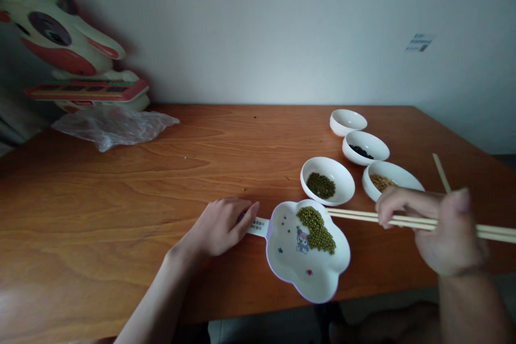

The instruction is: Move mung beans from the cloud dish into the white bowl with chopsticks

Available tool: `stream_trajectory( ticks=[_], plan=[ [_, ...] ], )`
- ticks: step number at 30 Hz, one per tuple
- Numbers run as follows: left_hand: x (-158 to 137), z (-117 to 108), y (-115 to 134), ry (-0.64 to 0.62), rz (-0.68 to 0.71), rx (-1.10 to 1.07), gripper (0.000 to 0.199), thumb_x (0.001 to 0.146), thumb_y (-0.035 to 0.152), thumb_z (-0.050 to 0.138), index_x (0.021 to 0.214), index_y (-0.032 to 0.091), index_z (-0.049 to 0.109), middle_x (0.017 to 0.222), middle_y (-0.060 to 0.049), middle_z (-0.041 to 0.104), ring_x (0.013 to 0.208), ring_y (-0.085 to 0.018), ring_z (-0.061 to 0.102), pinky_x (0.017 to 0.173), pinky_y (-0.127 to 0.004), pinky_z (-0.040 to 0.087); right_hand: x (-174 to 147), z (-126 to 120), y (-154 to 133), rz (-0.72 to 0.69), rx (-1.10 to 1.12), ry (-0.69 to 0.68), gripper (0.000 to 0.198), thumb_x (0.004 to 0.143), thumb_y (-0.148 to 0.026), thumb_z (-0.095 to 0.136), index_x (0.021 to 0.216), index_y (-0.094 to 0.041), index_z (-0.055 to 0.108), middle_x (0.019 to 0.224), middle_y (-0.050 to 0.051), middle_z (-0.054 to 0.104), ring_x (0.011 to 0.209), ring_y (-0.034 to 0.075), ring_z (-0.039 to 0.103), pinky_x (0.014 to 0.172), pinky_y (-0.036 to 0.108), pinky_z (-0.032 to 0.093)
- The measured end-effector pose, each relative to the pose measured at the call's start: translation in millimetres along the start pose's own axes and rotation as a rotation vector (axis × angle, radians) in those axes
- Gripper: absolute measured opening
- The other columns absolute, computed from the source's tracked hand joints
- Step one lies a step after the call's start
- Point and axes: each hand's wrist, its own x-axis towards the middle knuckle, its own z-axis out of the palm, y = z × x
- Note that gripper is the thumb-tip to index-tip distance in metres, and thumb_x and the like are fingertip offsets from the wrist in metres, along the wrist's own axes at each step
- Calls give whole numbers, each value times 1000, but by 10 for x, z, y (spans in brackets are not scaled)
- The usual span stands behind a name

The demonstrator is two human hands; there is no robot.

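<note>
My left hand (223, 226) is closed round the handle of a white flower-shaped dish (288, 266) with a lilac rim and small cartoon prints. Green mung beans (316, 231) are heaped on the dish's upper right side. In my right hand (439, 226) is a pair of wooden chopsticks (358, 216), held nearly level, their tips at the dish's upper right rim. Just beyond the dish is a white bowl (342, 183) with more mung beans. Partly behind my right hand stands a bowl of yellowish beans (403, 177).
Farther back are a bowl with black beans (377, 142) and another white bowl (349, 118). Another stick (441, 172) shows behind my right hand. At the back left, a cow-shaped toy keyboard (88, 59) stands beside a crumpled plastic bag (116, 126), near the wall.
</note>
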Motion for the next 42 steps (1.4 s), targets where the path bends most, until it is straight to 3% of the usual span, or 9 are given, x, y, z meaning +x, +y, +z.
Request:
stream_trajectory(
  ticks=[3,9,23,34,42],
  plan=[
    [-1,7,-10,-1,-1,1,52,108,51,26,77,21,55,78,-3,66,65,-16,55,66,-32,32,6,136,-48,23,-62,-190,70,106,-60,17,73,-24,67,69,4,64,67,20,58,66,36,40],
    [-3,12,-12,0,1,-12,53,108,50,27,76,20,55,77,-3,65,64,-16,55,66,-32,33,45,323,-37,25,-117,-300,61,108,-53,23,76,-23,65,70,2,66,67,17,59,64,31,43],
    [0,-10,5,-4,2,-9,53,109,50,26,77,20,58,78,-3,67,66,-16,57,67,-31,34,26,364,-36,33,-87,-328,67,106,-60,14,77,-24,63,69,3,64,65,20,58,62,34,43],
    [-5,-16,19,5,1,-13,53,108,50,26,77,21,57,78,-3,67,65,-16,55,66,-31,34,49,394,-18,19,-78,-337,64,107,-57,19,77,-23,64,70,2,65,66,18,59,64,33,43],
    [-2,-3,3,19,13,-8,53,108,50,28,75,20,57,77,-4,67,64,-16,56,65,-31,34,35,279,-33,8,4,-210,72,105,-62,15,71,-24,66,67,4,63,64,20,57,63,36,40]
  ],
)
